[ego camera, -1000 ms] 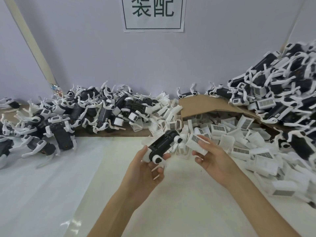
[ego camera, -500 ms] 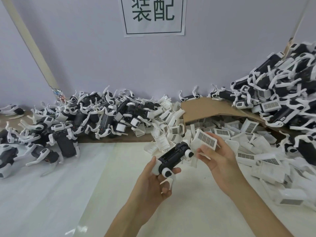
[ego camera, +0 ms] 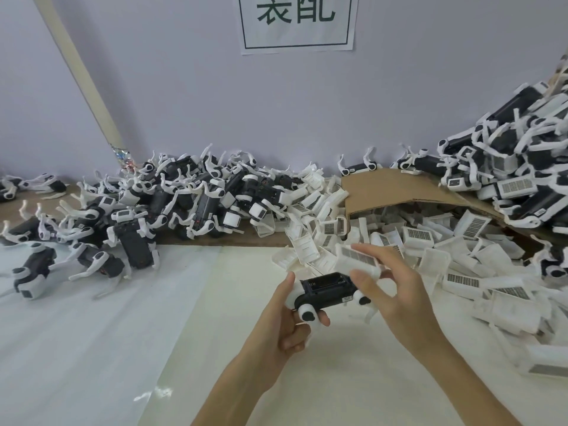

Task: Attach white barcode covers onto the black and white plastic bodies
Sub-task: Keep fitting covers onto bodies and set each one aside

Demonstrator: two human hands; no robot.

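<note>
My left hand (ego camera: pixel 287 321) grips a black and white plastic body (ego camera: pixel 327 289) from below, its open black top facing up and lying roughly level. My right hand (ego camera: pixel 390 290) pinches a white barcode cover (ego camera: pixel 356 259) between thumb and fingers. The cover sits tilted just above the body's right end, its barcode label facing up. Whether the cover touches the body is hidden by my thumb.
A heap of loose white barcode covers (ego camera: pixel 445 265) spreads from under a cardboard flap (ego camera: pixel 390 189) to the right. Piles of black and white bodies lie at the left (ego camera: pixel 159 210) and far right (ego camera: pixel 522 167). A white sheet (ego camera: pixel 123 333) covers the table; a paper sign (ego camera: pixel 298 23) hangs on the wall.
My left hand has turned the body from tilted to level. My right hand has brought the cover down and left, right over the body's end. The view has dropped.
</note>
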